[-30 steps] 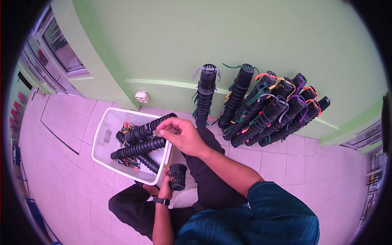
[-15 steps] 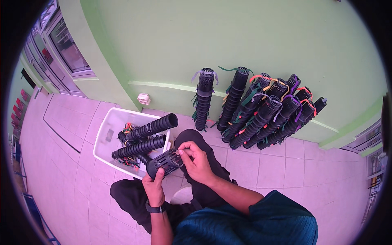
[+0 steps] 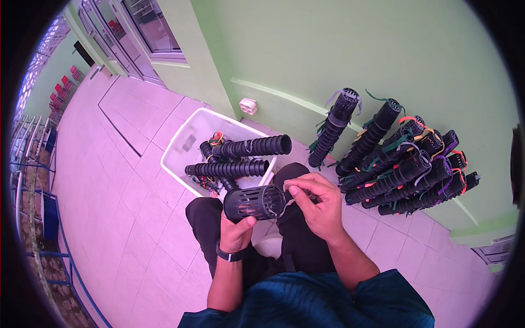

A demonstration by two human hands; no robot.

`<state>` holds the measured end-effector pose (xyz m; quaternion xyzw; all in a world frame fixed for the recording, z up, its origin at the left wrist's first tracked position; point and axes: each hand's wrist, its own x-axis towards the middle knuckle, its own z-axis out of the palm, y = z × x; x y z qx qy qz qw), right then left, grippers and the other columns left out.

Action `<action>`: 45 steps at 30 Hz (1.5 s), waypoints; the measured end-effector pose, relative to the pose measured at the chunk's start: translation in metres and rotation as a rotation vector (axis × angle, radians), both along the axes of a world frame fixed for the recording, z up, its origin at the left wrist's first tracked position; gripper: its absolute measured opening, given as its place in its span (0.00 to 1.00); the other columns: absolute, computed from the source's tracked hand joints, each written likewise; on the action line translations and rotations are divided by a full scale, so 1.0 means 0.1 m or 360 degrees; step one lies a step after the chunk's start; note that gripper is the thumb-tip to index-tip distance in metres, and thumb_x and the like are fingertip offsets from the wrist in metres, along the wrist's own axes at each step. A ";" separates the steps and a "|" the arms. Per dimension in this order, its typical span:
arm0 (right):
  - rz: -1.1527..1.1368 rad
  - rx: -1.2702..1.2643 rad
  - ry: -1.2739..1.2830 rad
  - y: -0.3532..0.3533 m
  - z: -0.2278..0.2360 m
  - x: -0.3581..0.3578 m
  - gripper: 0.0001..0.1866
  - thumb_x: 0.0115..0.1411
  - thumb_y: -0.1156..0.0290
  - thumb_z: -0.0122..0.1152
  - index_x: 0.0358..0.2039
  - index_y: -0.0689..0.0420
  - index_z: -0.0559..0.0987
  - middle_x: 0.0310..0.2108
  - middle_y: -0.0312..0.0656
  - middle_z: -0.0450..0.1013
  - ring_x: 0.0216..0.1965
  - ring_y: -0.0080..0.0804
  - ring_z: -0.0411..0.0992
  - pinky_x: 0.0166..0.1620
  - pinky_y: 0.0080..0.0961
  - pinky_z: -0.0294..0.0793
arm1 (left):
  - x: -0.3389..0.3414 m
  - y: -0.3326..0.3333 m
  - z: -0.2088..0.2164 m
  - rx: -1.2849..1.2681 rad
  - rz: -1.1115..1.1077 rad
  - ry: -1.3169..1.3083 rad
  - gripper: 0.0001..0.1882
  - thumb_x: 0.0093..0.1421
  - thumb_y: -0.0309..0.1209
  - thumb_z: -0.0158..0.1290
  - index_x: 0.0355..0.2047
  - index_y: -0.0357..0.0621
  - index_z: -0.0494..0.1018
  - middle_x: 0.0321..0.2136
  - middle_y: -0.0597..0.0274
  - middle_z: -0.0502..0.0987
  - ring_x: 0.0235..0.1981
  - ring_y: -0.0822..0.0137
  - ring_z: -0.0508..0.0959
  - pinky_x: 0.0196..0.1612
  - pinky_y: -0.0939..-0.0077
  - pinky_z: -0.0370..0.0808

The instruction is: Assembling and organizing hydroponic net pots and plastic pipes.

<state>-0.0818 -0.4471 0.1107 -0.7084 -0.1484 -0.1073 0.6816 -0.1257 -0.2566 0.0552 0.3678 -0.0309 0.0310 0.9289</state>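
Note:
My left hand [image 3: 236, 232] is wrapped round the lower side of a black slotted plastic tube end [image 3: 246, 204], its thumb along the front. The tube end lies on its side, its open grid-like face toward the right; a narrower ribbed part reaches back over the bin. Just off that face, my right hand [image 3: 320, 205] pinches a thin pale ribbon [image 3: 289, 201] between thumb and forefinger. The ribbon runs from the fingertips to the rim of the tube end. How it is fastened there is too small to tell.
Ahead of my knees stands a white plastic bin [image 3: 178, 164] with black ribbed tubes [image 3: 251, 146] and colourful ribbons in it. Several ribboned black tubes [image 3: 385, 177] lean along the green wall [image 3: 350, 49] at right. A wall socket [image 3: 248, 105] sits low behind the bin.
The view has swung left. The slotted tube end has turned to face more to the right. My right hand has drawn slightly away from it, and the ribbon now shows between them.

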 end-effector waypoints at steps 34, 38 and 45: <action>0.0133 -0.0362 -0.0113 0.19 -0.08 0.09 0.07 0.49 0.81 0.69 0.31 0.62 0.84 0.30 0.41 0.78 0.31 0.28 0.75 0.35 0.23 0.72 | -0.05 0.33 -0.15 0.0073 -0.0199 0.0015 0.30 0.53 0.22 0.62 0.56 0.31 0.66 0.50 0.52 0.76 0.51 0.65 0.76 0.58 0.67 0.69; 0.0234 -0.0286 -0.0001 0.24 -0.12 0.12 0.06 0.51 0.81 0.68 0.31 0.64 0.83 0.30 0.41 0.77 0.31 0.26 0.75 0.34 0.20 0.72 | -0.14 0.42 -0.05 0.0107 -0.0209 0.0029 0.31 0.53 0.21 0.62 0.57 0.30 0.66 0.51 0.52 0.76 0.52 0.65 0.76 0.59 0.68 0.68; 0.0514 0.0069 0.0252 0.38 -0.10 0.04 0.04 0.55 0.82 0.66 0.32 0.65 0.83 0.32 0.40 0.77 0.31 0.20 0.74 0.35 0.16 0.73 | -0.34 0.57 -0.07 0.0183 -0.0281 0.0139 0.34 0.51 0.22 0.60 0.58 0.28 0.63 0.53 0.49 0.74 0.54 0.60 0.74 0.61 0.63 0.66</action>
